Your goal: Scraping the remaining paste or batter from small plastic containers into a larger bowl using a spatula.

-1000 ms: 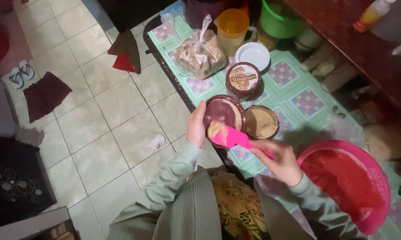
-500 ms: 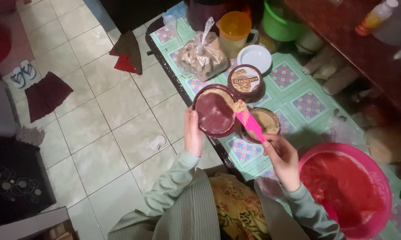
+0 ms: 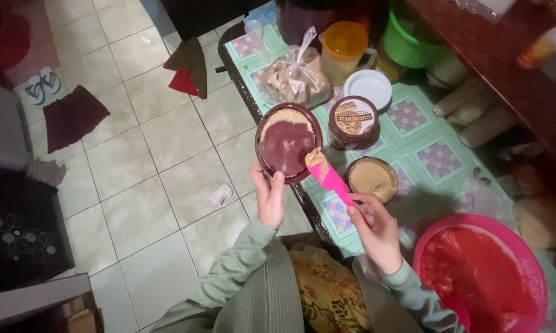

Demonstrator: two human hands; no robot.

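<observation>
My left hand [image 3: 268,196] holds a round brown lid [image 3: 288,143] tilted up, its inner face dark red with tan paste along its far rim. My right hand [image 3: 372,229] grips a pink spatula [image 3: 329,177] whose tip carries tan paste and touches the lid's lower right rim. An open tub [image 3: 371,179] of tan paste stands on the table just right of the spatula. A closed brown tub [image 3: 353,121] with a printed lid stands behind it.
The low table [image 3: 435,126] has a green checked cloth. On it are a tied plastic bag [image 3: 293,77] of brown pieces, an orange-lidded jug [image 3: 345,43], a white saucer [image 3: 368,89], a green bucket [image 3: 410,43] and a big pink basin [image 3: 481,271]. Tiled floor lies left, with cloths and sandals.
The lid has risen and tilted more toward me over the table edge. The spatula has swung from scraping the lid's face to its lower right rim, carrying paste.
</observation>
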